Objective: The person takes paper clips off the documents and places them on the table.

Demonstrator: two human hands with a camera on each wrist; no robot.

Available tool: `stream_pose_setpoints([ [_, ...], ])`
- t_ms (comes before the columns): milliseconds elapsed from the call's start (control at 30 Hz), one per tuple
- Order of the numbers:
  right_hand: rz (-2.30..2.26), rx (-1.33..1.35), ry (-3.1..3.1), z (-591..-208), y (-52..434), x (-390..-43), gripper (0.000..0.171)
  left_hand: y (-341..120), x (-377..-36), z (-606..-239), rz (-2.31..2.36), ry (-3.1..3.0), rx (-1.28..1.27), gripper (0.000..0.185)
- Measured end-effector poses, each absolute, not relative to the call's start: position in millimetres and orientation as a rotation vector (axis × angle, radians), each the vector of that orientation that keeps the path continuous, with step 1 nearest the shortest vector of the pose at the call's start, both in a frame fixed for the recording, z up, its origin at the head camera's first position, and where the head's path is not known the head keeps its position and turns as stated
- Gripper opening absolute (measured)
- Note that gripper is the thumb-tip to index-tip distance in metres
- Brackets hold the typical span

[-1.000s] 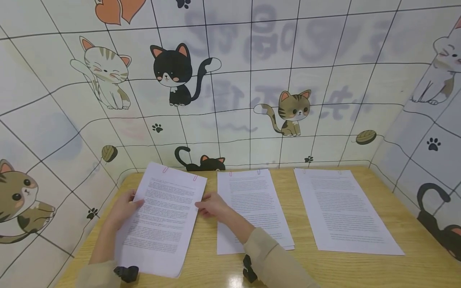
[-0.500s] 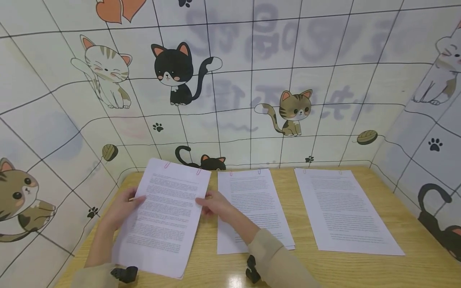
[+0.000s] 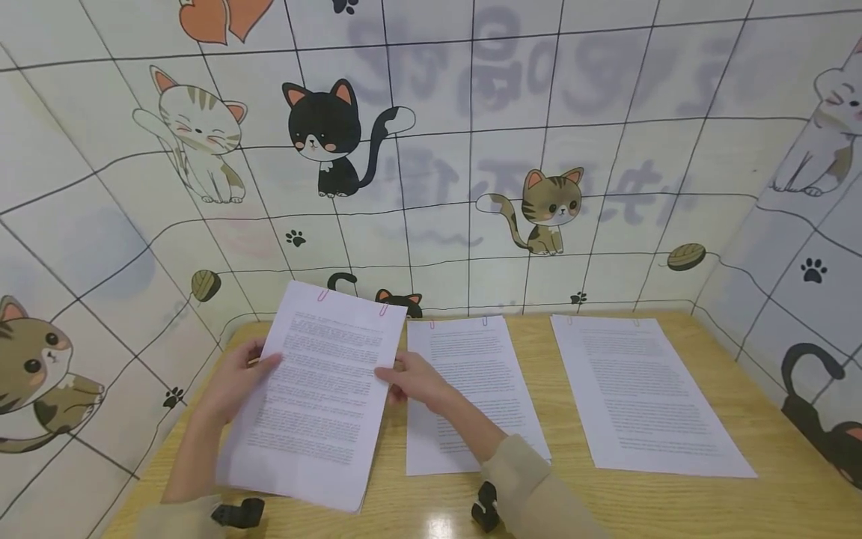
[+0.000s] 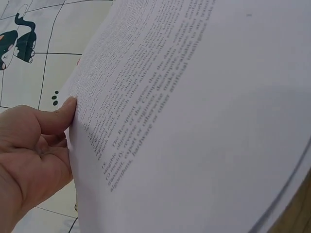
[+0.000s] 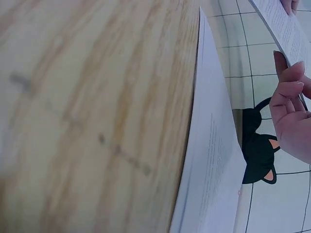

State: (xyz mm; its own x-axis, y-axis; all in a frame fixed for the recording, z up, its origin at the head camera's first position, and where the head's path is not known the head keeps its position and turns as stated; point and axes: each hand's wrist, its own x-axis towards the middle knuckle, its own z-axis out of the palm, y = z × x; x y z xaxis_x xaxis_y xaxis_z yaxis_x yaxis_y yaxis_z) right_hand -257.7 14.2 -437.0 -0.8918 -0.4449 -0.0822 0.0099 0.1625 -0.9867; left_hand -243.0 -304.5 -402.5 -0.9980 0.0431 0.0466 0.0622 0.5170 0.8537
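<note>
A stack of printed sheets (image 3: 316, 397), with two pink paper clips (image 3: 384, 308) on its top edge, is tilted up off the left part of the table. My left hand (image 3: 236, 382) grips its left edge, thumb on the front. On the opposite edge my right hand (image 3: 417, 382) pinches the stack between thumb and fingers. The left wrist view has the left hand (image 4: 34, 150) at the edge of the bowed paper (image 4: 233, 121). In the right wrist view the right hand (image 5: 294, 116) holds the sheets from the side, fingers partly behind them.
A second clipped stack (image 3: 471, 404) lies mid-table, partly behind the right forearm. Farther right lies a third clipped stack (image 3: 646, 397). The wooden table (image 3: 572, 501) meets a cat-patterned wall covering (image 3: 438, 247) at the back and sides.
Both hands have lifted the left stack a little and shifted it slightly right; its top edge now stands higher against the wall. The other two stacks have stayed put.
</note>
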Motion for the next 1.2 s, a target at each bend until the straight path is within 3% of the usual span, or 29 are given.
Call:
stream_pose_setpoints([
  [333, -1.8, -0.521, 2.193, -432, 33, -252, 0.031, -277, -233, -384, -1.659, -2.581, -0.031, 0.05],
  [567, -1.837, -0.604, 2.263, -419, 51, -245, 0.032, -265, -231, -382, -1.67, -2.493, -0.117, 0.042],
  [1200, -1.856, -0.482, 2.431, -393, 134, -233, 0.028, -204, -221, -381, -1.811, -2.524, -0.347, 0.03],
])
